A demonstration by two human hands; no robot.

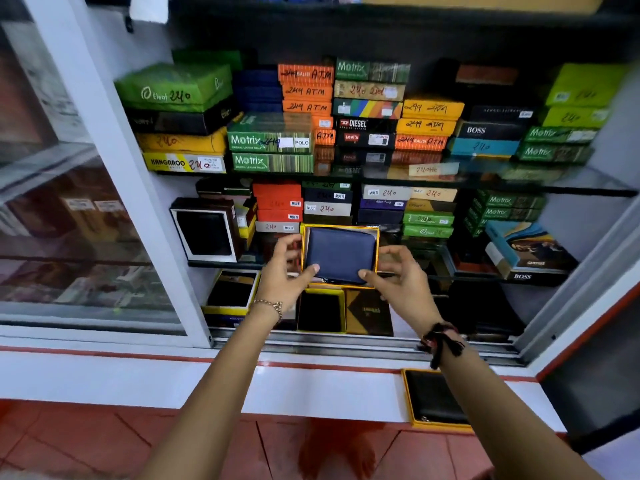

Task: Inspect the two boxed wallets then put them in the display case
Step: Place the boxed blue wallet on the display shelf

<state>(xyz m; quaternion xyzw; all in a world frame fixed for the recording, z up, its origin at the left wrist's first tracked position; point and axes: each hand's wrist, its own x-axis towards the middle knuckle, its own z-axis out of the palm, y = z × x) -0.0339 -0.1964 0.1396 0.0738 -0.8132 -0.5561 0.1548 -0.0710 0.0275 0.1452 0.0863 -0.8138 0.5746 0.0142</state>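
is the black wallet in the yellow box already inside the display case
No, the black boxed wallet lies on the white ledge in front of the display case, outside it.

Upper shelf of the display case (104,168): green box (173,88) reads "Eleaf 240"; yellow box (183,163) "KANGAROO 240"; two striped green boxes (270,142) "Motrix", the upper one with a "POLO" sticker; orange boxes (306,91) hand-marked "249 ATM"; black Diesel box (365,124) "DIESEL", Levi's box (363,138) under it; black Boss box (490,130) "BOSS" above a blue box (483,146) marked "240". Lower shelf: pale boxes (386,193) "MULTI 240", red boxes (277,202) with "MULTI" stickers, further Motrix boxes (502,200) at right. Bottom right, the dark edge of a lying box (533,276) reads "BOSS"
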